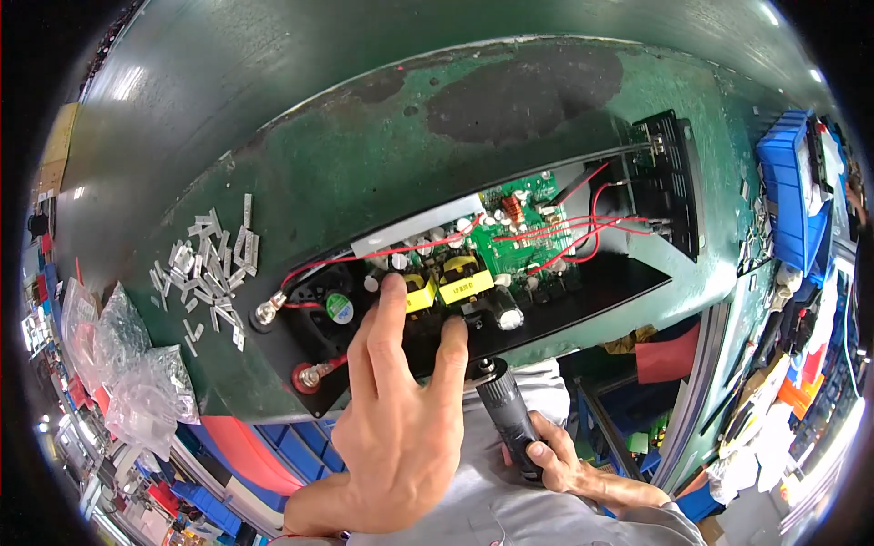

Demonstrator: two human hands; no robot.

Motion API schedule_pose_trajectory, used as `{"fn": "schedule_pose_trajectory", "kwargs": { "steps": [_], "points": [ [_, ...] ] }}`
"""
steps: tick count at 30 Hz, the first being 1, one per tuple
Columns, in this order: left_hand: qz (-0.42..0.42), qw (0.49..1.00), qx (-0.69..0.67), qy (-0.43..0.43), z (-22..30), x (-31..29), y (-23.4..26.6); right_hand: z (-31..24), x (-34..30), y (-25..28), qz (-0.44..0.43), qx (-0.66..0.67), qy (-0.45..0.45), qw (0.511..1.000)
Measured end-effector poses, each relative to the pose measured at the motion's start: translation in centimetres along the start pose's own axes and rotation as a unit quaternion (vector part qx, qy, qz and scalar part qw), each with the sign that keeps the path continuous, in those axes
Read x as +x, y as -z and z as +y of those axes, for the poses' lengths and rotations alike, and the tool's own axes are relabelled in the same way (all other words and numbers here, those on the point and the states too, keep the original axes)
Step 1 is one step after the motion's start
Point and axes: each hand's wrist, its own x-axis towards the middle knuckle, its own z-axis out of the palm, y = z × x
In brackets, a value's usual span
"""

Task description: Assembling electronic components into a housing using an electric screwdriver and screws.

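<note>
A black metal casing (601,291) lies slantwise on the green table, with a green circuit board (523,241) in it. The board carries two yellow-wrapped transformers (466,288), capacitors and a copper coil (513,208). My left hand (401,409) reaches over the casing's near edge. Its fingers are stretched, the index fingertip by the left transformer and the thumb at the parts right of it; the other fingertips are partly hidden. At the table's near edge, my right hand (555,455) grips a black cylindrical electric screwdriver (505,409), its tip pointing toward the casing.
Small metal strips (214,268) lie scattered to the left, beside clear plastic bags (137,364). Red wires (583,227) run to a black vented end panel (669,187) standing at the right. Blue bins (783,191) stand at the far right.
</note>
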Motion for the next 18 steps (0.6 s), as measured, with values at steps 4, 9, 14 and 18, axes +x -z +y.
{"fn": "schedule_pose_trajectory", "kwargs": {
  "steps": [4, 9, 14, 18],
  "points": [
    [0.025, 1.000, 0.000, -0.003, -0.1, -0.1, -0.1, -0.1, -0.1, 0.0, -0.008, 0.004, 0.017, 1.000],
    [0.044, 0.999, -0.008, -0.013, -0.3, 0.0, -0.4, 0.7, -0.1, 0.4, -0.022, 0.028, 0.042, 0.998],
    [0.040, 0.999, -0.006, -0.018, -0.6, 0.0, -0.4, 1.1, -0.2, 0.3, -0.023, 0.043, 0.026, 0.998],
    [0.046, 0.998, -0.001, -0.033, -0.9, 0.0, -0.4, 1.0, -0.2, 0.4, -0.026, 0.036, 0.020, 0.999]
  ]
}}
